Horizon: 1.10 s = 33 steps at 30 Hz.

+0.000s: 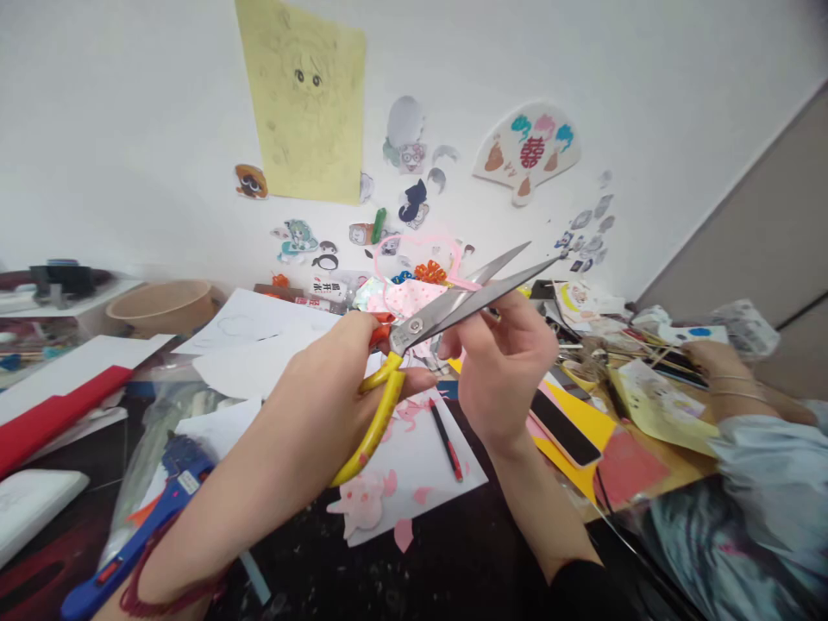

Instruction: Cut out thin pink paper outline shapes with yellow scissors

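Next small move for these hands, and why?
I'd probably ease the right hand back from the blades before closing the yellow-handled scissors. The left hand grips their handle, the blades stand apart, and the right hand's fingers are close by the lower blade. Whether they touch it, I can't tell.

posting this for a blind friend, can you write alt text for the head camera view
A person's left hand grips open yellow-handled scissors, the right hand raised close to the blades. Below, a white sheet with pink scraps and a pen lies on a dark table. Behind, a yellow drawing hangs on a white wall.
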Available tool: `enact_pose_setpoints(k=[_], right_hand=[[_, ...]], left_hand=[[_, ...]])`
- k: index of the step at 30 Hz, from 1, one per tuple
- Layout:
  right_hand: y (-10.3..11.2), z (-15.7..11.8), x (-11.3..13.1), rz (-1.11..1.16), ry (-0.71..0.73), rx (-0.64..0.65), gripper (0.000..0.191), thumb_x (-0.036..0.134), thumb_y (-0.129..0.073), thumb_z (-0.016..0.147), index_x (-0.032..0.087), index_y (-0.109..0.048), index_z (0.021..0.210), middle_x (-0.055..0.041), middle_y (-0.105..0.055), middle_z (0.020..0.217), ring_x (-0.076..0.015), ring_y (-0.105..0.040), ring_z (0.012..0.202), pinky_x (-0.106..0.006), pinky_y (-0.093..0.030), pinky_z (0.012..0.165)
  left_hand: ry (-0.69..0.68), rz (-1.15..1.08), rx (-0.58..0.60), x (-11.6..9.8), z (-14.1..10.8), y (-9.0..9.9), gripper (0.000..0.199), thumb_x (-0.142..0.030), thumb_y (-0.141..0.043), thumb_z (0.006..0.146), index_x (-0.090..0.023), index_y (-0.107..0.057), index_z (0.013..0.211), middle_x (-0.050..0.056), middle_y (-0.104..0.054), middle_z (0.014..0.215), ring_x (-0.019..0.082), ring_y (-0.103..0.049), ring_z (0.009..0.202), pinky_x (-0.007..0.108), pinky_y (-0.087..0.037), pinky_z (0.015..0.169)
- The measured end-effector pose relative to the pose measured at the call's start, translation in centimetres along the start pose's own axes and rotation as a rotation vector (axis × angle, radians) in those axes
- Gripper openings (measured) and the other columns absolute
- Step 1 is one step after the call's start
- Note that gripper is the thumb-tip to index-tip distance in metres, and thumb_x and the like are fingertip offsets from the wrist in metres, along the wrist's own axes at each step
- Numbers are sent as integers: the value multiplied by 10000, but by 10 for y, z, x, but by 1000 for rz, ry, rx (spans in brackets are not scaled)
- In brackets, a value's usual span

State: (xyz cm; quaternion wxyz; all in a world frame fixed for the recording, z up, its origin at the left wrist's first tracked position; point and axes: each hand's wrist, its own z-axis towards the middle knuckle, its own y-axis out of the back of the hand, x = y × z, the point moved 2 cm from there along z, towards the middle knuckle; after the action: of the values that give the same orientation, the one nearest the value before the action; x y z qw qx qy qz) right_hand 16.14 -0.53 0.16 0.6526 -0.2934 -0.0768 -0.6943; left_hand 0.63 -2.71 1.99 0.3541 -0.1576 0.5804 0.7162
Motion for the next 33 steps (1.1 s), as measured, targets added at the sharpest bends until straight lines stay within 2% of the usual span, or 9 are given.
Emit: enact_pose_setpoints(k=[5,8,10,13,17,20,23,26,33], right_hand=[[10,14,3,46,-32,43,81,246,-671,889,247,-717,824,53,-593,639,-85,-544,472,-254,-435,453],[26,32,6,42,-135,85,188,309,-624,931,239,-769,833,5,-709,796,-96,-609,563,-262,-482,524],[38,43,4,-11,-273,202,331,453,-581,954,233,-797,833,-31,-742,800,-148,-689,697,-296,-559,665],[58,56,-1,-41,-437,394,613,694,-473,928,212,-801,738,-78,-758,756,-200,-709,715,-362,-585,747],[79,63,-8,-105,-506,728,570,645,-466,964,226,-824,823,-83,-779,821,-206,-721,782,-370,-572,801],[84,63,-9,-165,-459,919,424,526,-552,972,211,-821,882,-78,-778,845,-196,-718,817,-354,-563,790],[78,62,-7,-211,-404,944,275,435,-659,927,215,-819,894,-62,-772,854,-185,-702,831,-328,-552,759],[68,59,-2,-258,-411,906,170,376,-750,860,225,-807,807,-36,-759,809,-160,-667,760,-296,-524,669],[58,54,5,-273,-288,785,112,258,-779,842,217,-788,738,-13,-709,726,-125,-587,697,-293,-468,640]], left_hand=[[15,20,-18,2,0,6,391,-615,-558,758,-253,-423,822,5,-580,774,208,-499,646,333,-364,600],[-4,41,17,5,0,8,411,-632,-586,744,-254,-467,855,8,-605,767,224,-535,654,337,-378,600],[-35,74,55,8,0,7,422,-645,-603,741,-256,-473,839,0,-599,729,224,-539,631,333,-375,578],[-102,129,106,12,1,4,427,-645,-624,762,-256,-449,792,-17,-573,672,205,-515,575,319,-355,539],[-177,254,151,18,2,-2,444,-651,-647,795,-252,-451,781,-18,-591,676,195,-509,559,313,-337,532],[-242,325,178,21,1,-7,432,-664,-625,837,-251,-495,841,-8,-629,756,202,-539,608,315,-343,558],[-290,367,189,24,2,-11,382,-613,-628,872,-248,-516,884,-6,-635,799,200,-548,635,313,-333,570],[-310,407,188,26,5,-13,338,-554,-628,890,-245,-495,860,-14,-614,769,190,-526,610,310,-319,563],[-297,465,152,31,9,-13,276,-496,-597,903,-251,-470,881,-9,-618,792,198,-535,633,317,-315,571]])
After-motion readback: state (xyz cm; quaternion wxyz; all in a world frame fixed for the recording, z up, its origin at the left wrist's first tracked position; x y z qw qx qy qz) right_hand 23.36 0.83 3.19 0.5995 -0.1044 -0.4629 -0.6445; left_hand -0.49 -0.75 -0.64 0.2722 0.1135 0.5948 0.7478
